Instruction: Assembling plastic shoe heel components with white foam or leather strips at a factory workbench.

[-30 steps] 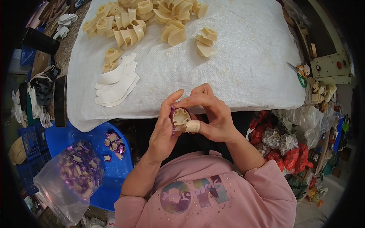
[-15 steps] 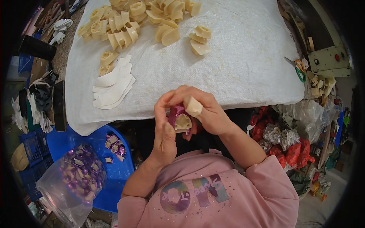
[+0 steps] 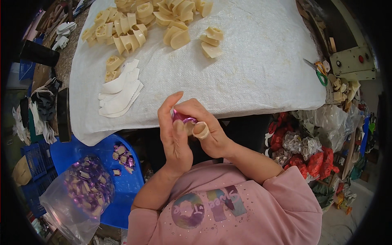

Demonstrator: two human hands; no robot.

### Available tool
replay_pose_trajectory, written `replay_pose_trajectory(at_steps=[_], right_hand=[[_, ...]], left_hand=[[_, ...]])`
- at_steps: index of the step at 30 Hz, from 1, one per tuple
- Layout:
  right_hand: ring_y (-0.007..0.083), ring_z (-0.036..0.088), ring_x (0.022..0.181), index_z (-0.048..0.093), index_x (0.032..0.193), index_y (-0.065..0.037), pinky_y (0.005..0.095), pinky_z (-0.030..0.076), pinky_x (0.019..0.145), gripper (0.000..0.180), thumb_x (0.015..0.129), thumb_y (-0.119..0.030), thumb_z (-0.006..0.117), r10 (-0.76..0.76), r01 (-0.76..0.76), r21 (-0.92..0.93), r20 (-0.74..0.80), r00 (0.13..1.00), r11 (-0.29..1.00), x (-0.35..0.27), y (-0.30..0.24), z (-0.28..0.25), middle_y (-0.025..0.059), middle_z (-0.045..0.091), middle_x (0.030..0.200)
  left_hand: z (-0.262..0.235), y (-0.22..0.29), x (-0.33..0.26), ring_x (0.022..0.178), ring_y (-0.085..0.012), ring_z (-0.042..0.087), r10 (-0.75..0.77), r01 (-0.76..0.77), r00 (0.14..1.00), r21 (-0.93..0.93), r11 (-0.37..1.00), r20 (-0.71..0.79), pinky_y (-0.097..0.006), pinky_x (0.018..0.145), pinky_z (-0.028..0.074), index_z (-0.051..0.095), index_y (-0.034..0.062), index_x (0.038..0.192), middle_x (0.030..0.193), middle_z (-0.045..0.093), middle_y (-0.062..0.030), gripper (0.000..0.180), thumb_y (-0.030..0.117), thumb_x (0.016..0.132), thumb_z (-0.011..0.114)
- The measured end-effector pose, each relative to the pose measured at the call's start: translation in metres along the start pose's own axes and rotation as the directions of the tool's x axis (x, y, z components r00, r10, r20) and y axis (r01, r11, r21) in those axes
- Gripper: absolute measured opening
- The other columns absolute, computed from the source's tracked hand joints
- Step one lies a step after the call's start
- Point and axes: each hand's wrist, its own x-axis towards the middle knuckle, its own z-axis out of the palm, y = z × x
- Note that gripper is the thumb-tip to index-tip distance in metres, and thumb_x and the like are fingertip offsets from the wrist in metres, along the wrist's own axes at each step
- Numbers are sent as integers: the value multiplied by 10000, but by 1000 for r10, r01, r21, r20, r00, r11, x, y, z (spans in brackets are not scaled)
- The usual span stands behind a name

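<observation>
Between my hands, just off the table's near edge, is a shoe heel with a shiny purple covering (image 3: 182,117). My left hand (image 3: 173,141) holds it from the left with the thumb against it, while the index finger sticks up. My right hand (image 3: 208,132) closes over it from the right, and its thumb wears a beige finger cot (image 3: 201,130). My fingers hide most of the heel. Ahead on the table lie many bare cream-coloured heels (image 3: 130,38), with a small stack of them (image 3: 211,42) apart. Curved white pieces (image 3: 120,94) lie in an overlapping pile to the left.
White woven sheeting (image 3: 261,65) covers the table. Green-handled scissors (image 3: 321,75) lie at its right edge. On the lower left, a blue plastic chair (image 3: 126,204) carries a clear bag of purple heels (image 3: 87,183) and several loose ones. Red and clear bags (image 3: 314,163) crowd the right side.
My hands have turned the purple heel, so its pale hollow face no longer shows. My left index finger has lifted, and my right hand has shifted slightly left and downward.
</observation>
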Motion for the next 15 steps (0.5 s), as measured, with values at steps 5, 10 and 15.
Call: replay_pose_trajectory(at_steps=[5,10,15], right_hand=[[261,480,1018,502,1229,-37,347,380,891,327,938,-171,434,37,-25,152,-76,996,988,-1,-4,6,131,519,1082],[244,511,984,495,1231,-33,321,391,868,331,918,-123,431,-36,34,-37,-42,998,999,1,-3,3,123,522,1088],[206,516,877,485,1246,-34,310,416,812,354,955,-223,411,74,-77,-37,-82,994,996,6,-6,-2,101,507,1014]], left_hand=[[1,-2,-2,992,-125,461,-101,94,994,-164,982,-36,-274,880,372,366,-17,1277,1132,447,-90,399,200,944,331],[4,-4,-3,917,-114,453,20,-17,997,40,999,-70,-278,857,369,362,11,1278,1055,462,-68,382,208,952,340],[-3,0,3,942,-140,494,-202,204,979,-226,952,32,-308,832,411,238,104,1398,1093,493,-85,531,415,969,273]])
